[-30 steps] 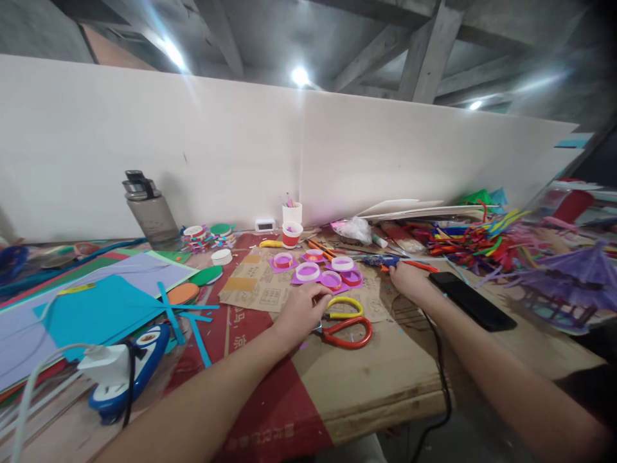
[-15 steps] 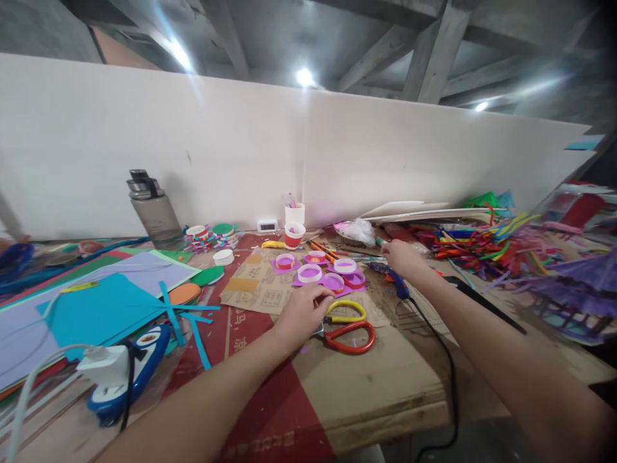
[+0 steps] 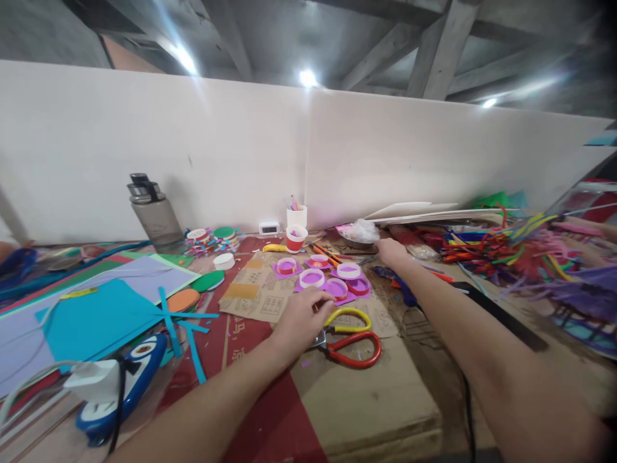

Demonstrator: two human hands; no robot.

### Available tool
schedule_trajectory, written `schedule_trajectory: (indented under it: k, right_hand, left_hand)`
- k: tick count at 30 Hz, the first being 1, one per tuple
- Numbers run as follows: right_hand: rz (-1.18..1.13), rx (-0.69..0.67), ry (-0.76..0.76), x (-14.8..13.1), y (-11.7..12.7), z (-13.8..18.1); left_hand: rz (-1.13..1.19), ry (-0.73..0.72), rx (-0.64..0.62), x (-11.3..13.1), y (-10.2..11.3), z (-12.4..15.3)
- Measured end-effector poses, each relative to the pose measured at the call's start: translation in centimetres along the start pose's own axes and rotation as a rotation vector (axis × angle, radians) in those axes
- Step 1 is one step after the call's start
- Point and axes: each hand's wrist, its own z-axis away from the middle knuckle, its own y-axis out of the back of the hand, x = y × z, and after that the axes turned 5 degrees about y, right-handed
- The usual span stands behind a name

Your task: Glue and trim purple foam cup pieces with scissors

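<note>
My left hand (image 3: 303, 318) rests on the cardboard just in front of several round purple pieces with white or red rims (image 3: 312, 278). Its thumb and fingers are pinched together, and whatever they hold is too small to make out. Right beside it lie scissors (image 3: 354, 347) with one yellow and one red handle. My right hand (image 3: 393, 253) reaches far forward, at the edge of a shallow metal bowl (image 3: 359, 242) with a crumpled plastic bag (image 3: 365, 230) in it. Its fingertips are hidden. Under the right forearm lies a blue glue gun (image 3: 407, 292), partly covered.
Blue paper sheets (image 3: 101, 315) and a power strip (image 3: 130, 386) lie at left. A grey bottle (image 3: 157, 212) and a red-white paper cup (image 3: 295, 239) stand by the white board (image 3: 231, 148). Colourful strips (image 3: 463, 247) pile up at right, near a black slab (image 3: 501, 315).
My right hand has moved slightly left, from beside the glue gun to the bowl's edge, and its forearm now covers more of the gun. My left hand stays by the scissors.
</note>
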Motion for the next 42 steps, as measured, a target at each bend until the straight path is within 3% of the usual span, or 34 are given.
schedule_trajectory:
  k: [3, 6, 12, 17, 24, 29, 32, 36, 39, 42]
  right_hand:
    - [-0.014, 0.054, -0.028, 0.2, 0.4, 1.3]
    - [-0.015, 0.123, -0.043, 1.1, 0.5, 4.7]
    - [-0.024, 0.142, -0.070, 3.1, -2.4, 11.4]
    - [-0.076, 0.100, -0.039, 2.5, -3.9, 11.0]
    - [-0.103, 0.128, -0.100, 1.6, -3.7, 8.7]
    - [-0.130, 0.195, -0.085, 1.7, -2.6, 9.2]
    - [-0.159, 0.314, -0.001, 0.1, -0.5, 9.9]
    - [-0.280, 0.487, 0.210, -4.8, 1.5, 10.9]
    - [-0.384, 0.572, 0.396, -8.8, 1.0, 11.9]
    - [-0.458, 0.592, 0.564, -11.1, -1.1, 12.9]
  left_hand:
    - [-0.006, 0.014, 0.003, -0.1, 0.1, -0.1]
    - [-0.008, 0.018, -0.003, -0.1, 0.2, -0.1]
    - [-0.011, 0.012, 0.000, -0.4, 0.0, -0.3]
    - [-0.027, -0.016, 0.009, -0.6, 0.0, -0.4]
    - [-0.080, -0.038, 0.065, -1.3, 0.8, -1.0]
    - [-0.088, -0.002, 0.158, -2.0, 2.3, -1.9]
    - [-0.097, 0.005, 0.231, -2.4, 3.4, -2.5]
    - [-0.085, 0.034, 0.253, -3.1, 4.0, -2.8]
    - [-0.133, 0.019, 0.240, -4.1, 4.1, -2.8]
    - [-0.195, 0.018, 0.224, -5.4, 4.4, -3.0]
